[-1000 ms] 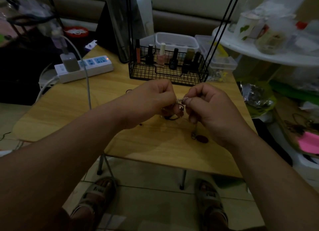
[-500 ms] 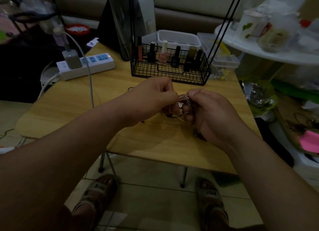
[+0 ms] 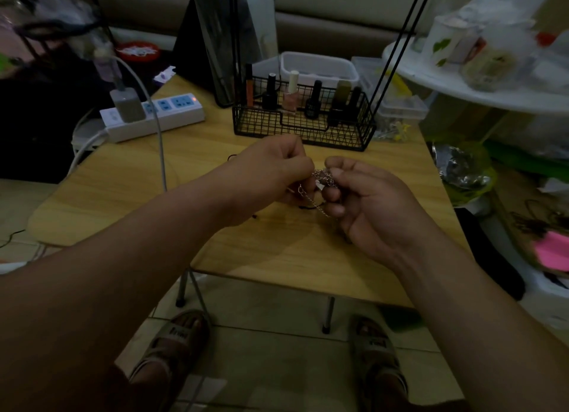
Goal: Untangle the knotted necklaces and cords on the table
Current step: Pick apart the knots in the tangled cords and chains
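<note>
Both hands meet at the centre of the frame, raised a little over the wooden tabletop (image 3: 147, 184). The left hand (image 3: 271, 168) is curled into a loose fist, its grip pinched on one side of a silver chain (image 3: 322, 177), though its fingertips are tucked behind the knuckles and hard to see. The right hand (image 3: 372, 208) pinches the bunched links from the other side with thumb and forefinger, the lower fingers curled in beneath. A strand of the chain trails down toward the right palm, where it is lost against the fingers. Below it a black cord (image 3: 308, 208) shows as a short dark curl, the rest hidden under the hands; whether it is knotted into the chain I cannot tell in this dim light. In the upper middle stands a wire basket (image 3: 360, 134) of small bottles (image 3: 291, 97), and at upper left a power strip (image 3: 172, 116).
</note>
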Tool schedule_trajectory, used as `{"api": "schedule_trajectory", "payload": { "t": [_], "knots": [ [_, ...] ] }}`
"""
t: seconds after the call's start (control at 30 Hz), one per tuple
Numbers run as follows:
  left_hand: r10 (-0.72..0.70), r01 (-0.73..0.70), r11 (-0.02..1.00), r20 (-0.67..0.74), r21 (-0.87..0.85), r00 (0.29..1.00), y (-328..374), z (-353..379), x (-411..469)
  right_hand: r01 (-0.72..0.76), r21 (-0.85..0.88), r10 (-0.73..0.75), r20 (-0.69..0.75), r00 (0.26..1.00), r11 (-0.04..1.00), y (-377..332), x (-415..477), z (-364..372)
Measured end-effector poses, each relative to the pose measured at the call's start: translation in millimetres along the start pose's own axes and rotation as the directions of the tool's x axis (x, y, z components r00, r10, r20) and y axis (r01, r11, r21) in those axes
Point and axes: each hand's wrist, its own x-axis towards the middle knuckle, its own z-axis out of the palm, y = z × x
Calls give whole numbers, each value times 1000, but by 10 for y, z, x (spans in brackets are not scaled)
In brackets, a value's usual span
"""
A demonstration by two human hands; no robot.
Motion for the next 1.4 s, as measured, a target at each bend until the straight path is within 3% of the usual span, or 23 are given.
{"api": "schedule_trajectory", "payload": {
  "t": [0.23, 0.33, 0.5, 0.57, 0.67, 0.8, 0.97, 1.2, 1.4],
  "knots": [
    [3, -3, 1000, 10, 8, 1000, -6, 22, 0, -42, 44, 41, 16, 999, 998, -2, -6, 1],
    [2, -2, 1000, 6, -1, 1000, -11, 1, 4, -4, -188, 25, 104, 994, 982, -23, -35, -27],
    [4, -5, 1000, 37, 29, 999, -13, -18, -11, 67, -398, -67, 14, 998, 915, -29, -27, -70],
    [-4, 3, 1000, 45, 14, 999, -8, -3, -13, 75, -348, -91, -30, 995, 934, 9, -9, -55],
    [-29, 30, 999, 50, -35, 998, 3, 22, -11, 40, -88, -46, -77, 996, 995, 28, 13, -29],
    [-57, 59, 997, 63, -45, 996, -14, 64, -2, -42, 165, 59, -101, 993, 985, -3, -14, 12],
    [-51, 50, 998, -21, -47, 998, -37, 10, 35, -110, 73, 115, -62, 991, 991, 2, -41, 24],
    [-35, 33, 998, -44, -52, 998, -12, -51, 27, -134, -172, 165, 181, 969, 976, -47, -94, -60],
    [-58, 56, 997, -44, -60, 997, -29, -47, 19, -39, 43, 39, 8, 999, 998, -24, -1, -96]
  ]
}}
